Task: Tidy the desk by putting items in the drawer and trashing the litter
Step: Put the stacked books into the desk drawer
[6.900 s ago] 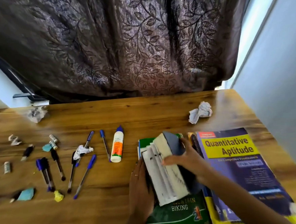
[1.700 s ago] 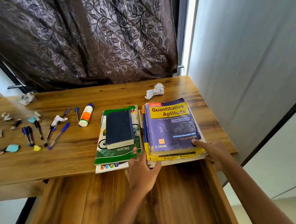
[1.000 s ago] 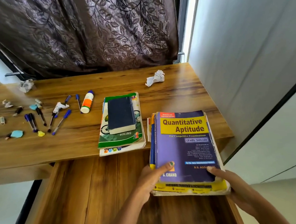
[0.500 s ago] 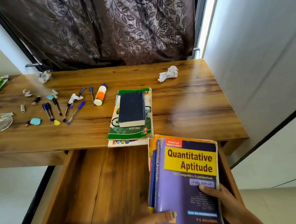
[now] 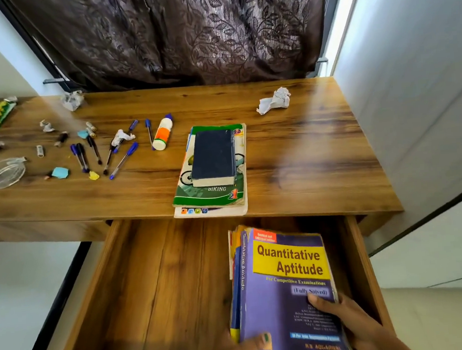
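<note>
Purple cover with yellow title panel and red corner tag on the book (image 5: pixel 284 294). Green cover on the biking book (image 5: pixel 212 195), dark navy on the notebook (image 5: pixel 213 154). White and orange glue bottle (image 5: pixel 162 134) at 11 o'clock. Brown leaf-patterned curtain (image 5: pixel 176 33). Brown wood-grain counter (image 5: pixel 305 153).

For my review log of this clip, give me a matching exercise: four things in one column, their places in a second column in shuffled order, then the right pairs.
Things
1. purple book
2. dark blue book
3. glue bottle
4. crumpled paper ball

Places
A. on the desk, at the right end of the row of pens
B. on top of the green biking book
C. alone near the far right of the desk
D. in the open drawer, held by both hands

Pairs: 1-D, 2-B, 3-A, 4-C
</note>
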